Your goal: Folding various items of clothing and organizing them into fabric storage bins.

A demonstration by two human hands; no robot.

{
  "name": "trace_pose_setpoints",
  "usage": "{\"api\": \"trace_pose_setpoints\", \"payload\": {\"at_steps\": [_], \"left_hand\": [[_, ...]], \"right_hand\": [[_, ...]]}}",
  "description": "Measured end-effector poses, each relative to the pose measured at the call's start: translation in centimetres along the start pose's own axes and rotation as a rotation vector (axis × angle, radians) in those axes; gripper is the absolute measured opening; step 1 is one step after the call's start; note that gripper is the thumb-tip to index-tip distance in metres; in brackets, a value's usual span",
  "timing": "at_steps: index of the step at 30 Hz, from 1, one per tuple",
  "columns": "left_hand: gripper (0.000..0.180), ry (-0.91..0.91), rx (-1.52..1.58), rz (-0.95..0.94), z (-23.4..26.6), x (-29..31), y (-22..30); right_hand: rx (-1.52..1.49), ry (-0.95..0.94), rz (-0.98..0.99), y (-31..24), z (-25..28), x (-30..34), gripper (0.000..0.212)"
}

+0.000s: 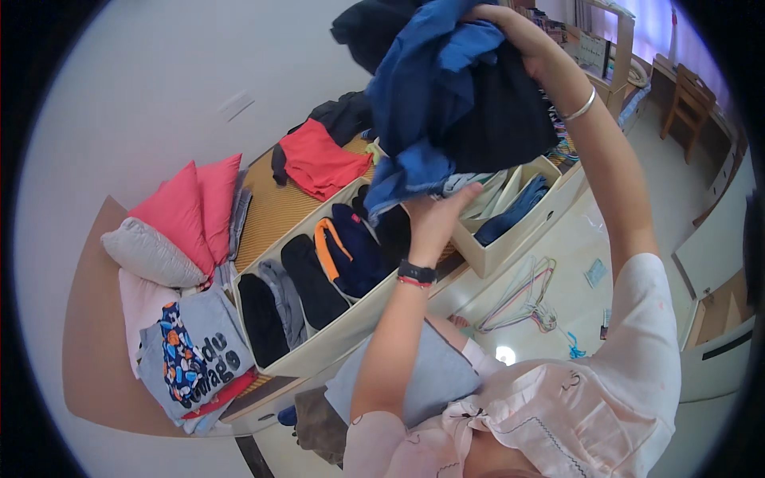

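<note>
In the head view, a bundle of dark and blue clothes (418, 84) hangs in the air at the upper centre of the frame; the right hand (510, 30), at the top, grips its blue cloth; the left hand (434, 219), below it near the centre, is against the lower blue edge, its fingers partly hidden, so I cannot tell whether they are closed on it; beneath, a long cream box (315, 348) holds a row of folded clothes (315, 279), and a smaller cream box (480, 259), right of centre, holds folded jeans (510, 217); a red garment (323, 163) lies on a woven mat (264, 209) at the upper left of centre; pink pillows (171, 211) lean at the left; hangers (522, 307) lie on the floor (570, 263), right of centre.
</note>
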State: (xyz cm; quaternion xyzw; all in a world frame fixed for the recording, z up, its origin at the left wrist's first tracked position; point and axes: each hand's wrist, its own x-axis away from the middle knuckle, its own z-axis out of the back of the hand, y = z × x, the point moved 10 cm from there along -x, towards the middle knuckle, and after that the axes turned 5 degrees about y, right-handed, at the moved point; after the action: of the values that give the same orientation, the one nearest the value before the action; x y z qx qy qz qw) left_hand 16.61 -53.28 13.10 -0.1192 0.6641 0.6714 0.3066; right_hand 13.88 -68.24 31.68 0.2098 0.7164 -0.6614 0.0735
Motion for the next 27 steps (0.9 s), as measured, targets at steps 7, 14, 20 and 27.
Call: {"api": "trace_pose_setpoints", "payload": {"at_steps": [7,14,20,27], "left_hand": [[0.036,0.267,0.162,-0.126,14.7,1.1,4.9],[0.034,0.773,0.418,0.085,34.0,5.2,1.9],[0.039,0.711,0.717,0.082,41.7,7.7,4.8],[0.037,0.212,0.435,0.114,39.9,13.5,7.9]], "right_hand": [[-0.068,-0.025,-0.285,9.4,-10.8,2.5,0.046],[-0.117,-0.317,-0.514,19.7,-17.3,4.2,0.062],[-0.123,-0.400,-0.410,20.7,-20.7,5.5,0.063],[0.172,-0.185,-0.344,28.4,-14.1,-0.9,0.055]]}}
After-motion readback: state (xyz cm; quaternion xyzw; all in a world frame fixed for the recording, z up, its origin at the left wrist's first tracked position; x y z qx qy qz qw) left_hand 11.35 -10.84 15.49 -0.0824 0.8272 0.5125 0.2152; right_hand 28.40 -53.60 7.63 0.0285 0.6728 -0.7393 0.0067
